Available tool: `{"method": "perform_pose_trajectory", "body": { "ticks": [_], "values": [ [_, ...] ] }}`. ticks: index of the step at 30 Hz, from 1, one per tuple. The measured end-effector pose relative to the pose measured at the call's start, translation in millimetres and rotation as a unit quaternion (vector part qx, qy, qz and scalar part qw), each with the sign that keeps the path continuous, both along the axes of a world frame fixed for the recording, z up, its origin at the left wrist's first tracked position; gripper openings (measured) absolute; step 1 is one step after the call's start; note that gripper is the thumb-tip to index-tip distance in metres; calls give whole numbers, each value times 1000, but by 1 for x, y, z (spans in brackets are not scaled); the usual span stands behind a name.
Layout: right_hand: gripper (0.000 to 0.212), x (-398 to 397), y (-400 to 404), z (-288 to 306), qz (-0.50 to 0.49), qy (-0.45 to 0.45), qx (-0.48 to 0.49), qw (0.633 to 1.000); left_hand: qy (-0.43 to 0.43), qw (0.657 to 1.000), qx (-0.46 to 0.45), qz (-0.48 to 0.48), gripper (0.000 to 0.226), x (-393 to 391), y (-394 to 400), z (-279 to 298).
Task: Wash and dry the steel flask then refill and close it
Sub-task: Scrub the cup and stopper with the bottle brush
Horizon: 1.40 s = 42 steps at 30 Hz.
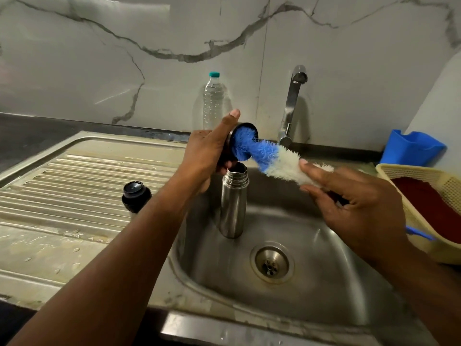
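Note:
The steel flask stands upright and uncapped at the left side of the sink basin. My left hand holds the flask's cup lid above the flask's mouth, its open side facing right. My right hand grips a blue and white bottle brush, whose blue tip is pushed into the cup lid. The black stopper rests on the ribbed drainboard to the left of the flask.
A clear plastic water bottle with a teal cap stands against the marble wall. The steel tap rises behind the basin, with no water running. A blue holder and a cream basket with something red sit at the right.

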State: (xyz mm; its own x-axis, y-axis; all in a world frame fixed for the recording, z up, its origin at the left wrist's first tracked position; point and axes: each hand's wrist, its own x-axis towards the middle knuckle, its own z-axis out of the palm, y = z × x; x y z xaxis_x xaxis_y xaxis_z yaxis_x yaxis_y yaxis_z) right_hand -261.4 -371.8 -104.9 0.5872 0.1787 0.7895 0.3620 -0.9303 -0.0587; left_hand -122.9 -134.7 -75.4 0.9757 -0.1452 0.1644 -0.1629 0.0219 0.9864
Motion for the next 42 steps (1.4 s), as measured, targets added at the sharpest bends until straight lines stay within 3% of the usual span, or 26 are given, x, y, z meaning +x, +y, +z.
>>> {"method": "perform_pose_trajectory", "body": {
  "ticks": [2,3,6,7,9,11,13,15,17,19,20,21,22,23,24,25,27,29,32,34,35,37,38,39,40,42],
  "values": [
    [30,1,4,0,43,79,109,990,-42,998,-10,-53,47,3,2,-3],
    [24,0,7,1,72,154,201,965,-69,993,-30,-89,38,6,3,-5],
    [29,2,6,-2,115,351,431,823,-95,970,-106,-198,37,6,6,-7],
    [28,3,5,-2,122,346,442,819,-91,964,-123,-217,41,6,7,-7],
    [26,3,5,-1,113,235,366,893,-83,972,-114,-186,31,4,8,-6],
    [42,3,-5,-5,31,100,203,974,-41,991,-73,-109,34,0,3,-3],
    [45,3,-8,-8,-36,-11,35,999,11,999,-17,-43,60,-4,-1,-3],
    [43,3,-12,-9,-59,-48,-27,997,43,999,21,-6,71,-3,-1,-4],
    [40,7,-11,-13,-44,-16,6,999,29,999,27,1,67,-2,-2,-5],
    [30,8,-5,-11,21,101,161,981,-19,999,-2,-37,47,0,-3,-6],
    [24,10,-3,-10,44,188,276,941,-45,996,-30,-77,34,1,-4,-7],
    [24,10,-3,-10,52,283,389,875,-61,989,-53,-125,25,2,-3,-8],
    [30,10,-3,-9,56,353,471,806,-68,982,-65,-166,31,2,-2,-9],
    [34,10,-4,-9,66,379,506,772,-65,978,-67,-187,41,4,0,-10],
    [32,10,-4,-10,81,362,498,784,-58,979,-65,-182,47,3,1,-11],
    [25,10,-5,-11,89,307,451,833,-51,985,-57,-153,45,2,2,-10],
    [31,9,-10,-12,43,148,275,949,-17,996,-36,-81,44,-2,-2,-6],
    [43,8,-14,-12,-50,24,87,995,40,999,-8,-23,60,-6,-6,-3],
    [42,8,-15,-12,-72,-32,6,997,92,995,24,8,72,-4,-4,-3],
    [35,8,-11,-10,17,70,143,987,65,998,13,-18,66,-2,-2,-4],
    [28,8,-7,-6,60,172,257,949,37,998,0,-46,58,0,-2,-6],
    [24,4,-2,1,96,384,443,805,-21,992,-30,-124,37,1,1,-8],
    [31,4,-4,4,97,432,481,757,-36,985,-46,-165,38,1,3,-8],
    [32,3,-6,6,98,446,485,746,-40,978,-62,-196,45,1,5,-9],
    [26,2,-6,9,106,425,470,766,-40,975,-73,-205,49,0,6,-9],
    [19,-2,-5,12,100,291,386,870,-36,984,-69,-158,41,-2,7,-6]
  ]
}}
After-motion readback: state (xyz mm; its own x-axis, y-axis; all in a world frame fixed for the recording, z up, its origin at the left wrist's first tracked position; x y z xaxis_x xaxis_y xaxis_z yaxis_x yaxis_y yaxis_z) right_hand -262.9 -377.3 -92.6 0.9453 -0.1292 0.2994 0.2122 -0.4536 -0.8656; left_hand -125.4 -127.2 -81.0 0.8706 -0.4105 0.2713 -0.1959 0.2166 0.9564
